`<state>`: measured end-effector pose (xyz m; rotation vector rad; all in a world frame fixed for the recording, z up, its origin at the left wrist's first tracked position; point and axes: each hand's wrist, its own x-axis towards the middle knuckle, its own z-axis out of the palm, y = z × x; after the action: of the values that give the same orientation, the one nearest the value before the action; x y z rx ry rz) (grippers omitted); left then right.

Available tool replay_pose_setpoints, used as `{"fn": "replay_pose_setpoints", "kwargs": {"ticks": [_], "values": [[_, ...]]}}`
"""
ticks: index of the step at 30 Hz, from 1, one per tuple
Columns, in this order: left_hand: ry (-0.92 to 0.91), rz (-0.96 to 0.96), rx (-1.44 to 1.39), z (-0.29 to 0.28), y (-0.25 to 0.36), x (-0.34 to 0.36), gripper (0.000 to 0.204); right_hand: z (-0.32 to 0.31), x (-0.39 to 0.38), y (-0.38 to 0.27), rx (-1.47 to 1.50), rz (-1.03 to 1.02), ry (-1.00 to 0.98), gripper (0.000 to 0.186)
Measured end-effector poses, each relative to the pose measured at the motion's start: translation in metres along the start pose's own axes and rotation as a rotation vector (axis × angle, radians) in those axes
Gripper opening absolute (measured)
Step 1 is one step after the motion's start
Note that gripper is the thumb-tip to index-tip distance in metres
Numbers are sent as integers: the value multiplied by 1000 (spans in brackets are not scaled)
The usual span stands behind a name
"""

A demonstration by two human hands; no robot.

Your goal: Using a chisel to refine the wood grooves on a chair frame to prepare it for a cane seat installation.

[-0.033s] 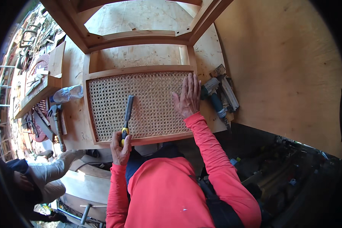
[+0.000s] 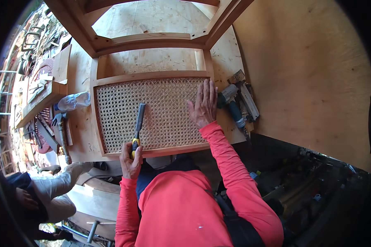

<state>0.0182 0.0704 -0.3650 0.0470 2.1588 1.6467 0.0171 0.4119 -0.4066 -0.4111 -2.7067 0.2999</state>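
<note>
My left hand (image 2: 130, 161) is closed round the yellow and black handle of a chisel (image 2: 139, 122), at the near edge of a wooden frame (image 2: 152, 75). The chisel's metal blade points away from me, over woven cane webbing (image 2: 171, 107) that fills the frame. My right hand (image 2: 205, 105) lies flat, fingers stretched forward, on the right end of the cane and the frame's right rail. That hand holds nothing. Just right of its fingers lies a green and grey power tool (image 2: 231, 105), probably a drill.
A wooden chair-like frame (image 2: 152, 39) stands at the far side of the workbench (image 2: 80, 140). To the left lie a hammer (image 2: 62, 136) and a plastic bottle (image 2: 74, 101). Metal pieces (image 2: 249, 103) lie beside the power tool. Another person's leg (image 2: 55, 187) shows at lower left.
My hands, the chisel and the cane panel look unmoved. At lower left the other person's leg has shifted slightly.
</note>
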Motion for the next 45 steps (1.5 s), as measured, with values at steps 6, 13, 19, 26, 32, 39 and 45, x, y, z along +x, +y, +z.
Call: {"fn": "replay_pose_setpoints", "kwargs": {"ticks": [6, 13, 19, 26, 32, 39, 45], "values": [[11, -4, -5, -1, -1, 0, 19, -12, -21, -15, 26, -14, -82, 79], [23, -25, -20, -1, -2, 1, 22, -25, 15, 9, 108, 58, 133, 56], [-14, -21, 8, 4, 5, 4, 18, -25, -21, 33, 399, -144, -8, 42], [32, -69, -104, 2, 1, 2, 17, -28, 7, 6, 154, -222, -110, 58], [38, -99, -128, -1, -2, 1, 17, -27, 6, -10, 282, -149, -76, 64], [67, -106, -107, -5, 2, 0, 16, -24, -14, -17, 389, -328, -269, 59], [255, 42, -271, 2, 14, -17, 16, -26, -7, -25, 178, -279, -132, 71]]}}
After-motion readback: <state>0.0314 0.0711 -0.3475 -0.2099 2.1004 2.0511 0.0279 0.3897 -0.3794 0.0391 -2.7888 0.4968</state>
